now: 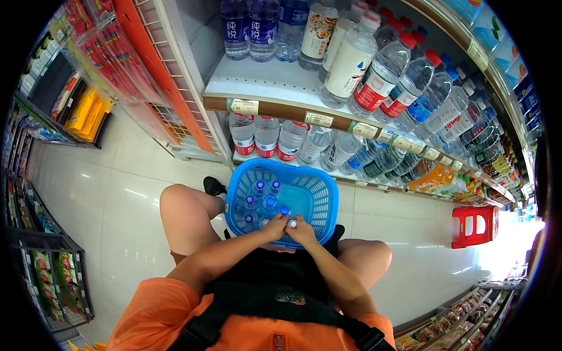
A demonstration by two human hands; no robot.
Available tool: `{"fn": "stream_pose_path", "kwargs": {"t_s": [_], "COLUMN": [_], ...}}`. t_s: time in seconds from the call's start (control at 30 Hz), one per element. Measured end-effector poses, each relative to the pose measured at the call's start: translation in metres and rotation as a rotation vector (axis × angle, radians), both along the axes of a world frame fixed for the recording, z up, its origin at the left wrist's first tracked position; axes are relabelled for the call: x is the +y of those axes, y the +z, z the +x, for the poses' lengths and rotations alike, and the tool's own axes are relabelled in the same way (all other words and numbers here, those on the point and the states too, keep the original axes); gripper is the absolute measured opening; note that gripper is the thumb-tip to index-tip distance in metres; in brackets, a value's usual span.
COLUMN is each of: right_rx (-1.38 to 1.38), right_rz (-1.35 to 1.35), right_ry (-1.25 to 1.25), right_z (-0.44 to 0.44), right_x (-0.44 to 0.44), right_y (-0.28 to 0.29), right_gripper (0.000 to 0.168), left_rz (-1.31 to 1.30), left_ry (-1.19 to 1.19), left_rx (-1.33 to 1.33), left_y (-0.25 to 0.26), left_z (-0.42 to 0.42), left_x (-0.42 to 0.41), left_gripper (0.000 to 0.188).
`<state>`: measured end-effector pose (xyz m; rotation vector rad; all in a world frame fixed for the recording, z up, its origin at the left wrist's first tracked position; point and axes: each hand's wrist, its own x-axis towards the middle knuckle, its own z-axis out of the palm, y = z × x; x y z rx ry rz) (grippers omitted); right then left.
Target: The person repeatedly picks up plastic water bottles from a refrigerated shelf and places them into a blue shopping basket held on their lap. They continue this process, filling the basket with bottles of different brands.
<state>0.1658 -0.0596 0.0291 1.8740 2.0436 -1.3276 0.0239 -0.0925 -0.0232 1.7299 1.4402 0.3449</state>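
A blue plastic shopping basket [324, 175] stands on the floor between my knees, against the shelf front. Several small bottles with blue or purple caps [270, 202] stand upright in its left half. My left hand [275, 227] reaches into the near side, its fingertips at the neck of a blue-capped bottle [284, 210]. Beside it, my right hand [304, 231] has its fingers around a bottle with a white cap [292, 224]. The hands nearly meet, and they hide the bodies of both bottles. Pale caps [264, 222] show partly by my left wrist.
Ahead, a store shelf [259, 83] holds water bottles [351, 61], with large bottles [265, 136] on the level below. An orange-edged wire rack [162, 79] rises at left. A red plastic stool [474, 227] lies at right. Snack racks [52, 281] flank the tiled floor [127, 210].
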Motion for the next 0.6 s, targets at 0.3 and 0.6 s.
{"fn": "stream_pose_path", "kwargs": {"t_s": [0.3,0.6], "right_rx": [0.036,0.253], "right_rz": [-0.106,-0.261], "right_ry": [-0.005,0.029], "right_z": [-0.010,-0.003], "right_x": [-0.025,-0.022], "right_y": [-0.056,-0.071], "right_gripper": [0.071,0.059], "left_rz": [-0.085,-0.211], "left_ry": [-0.121,-0.139], "left_rx": [0.041,0.077], "left_y": [-0.020,0.004], "left_z": [-0.004,-0.002], "left_x": [-0.023,-0.022], "left_gripper": [0.069,0.065]}}
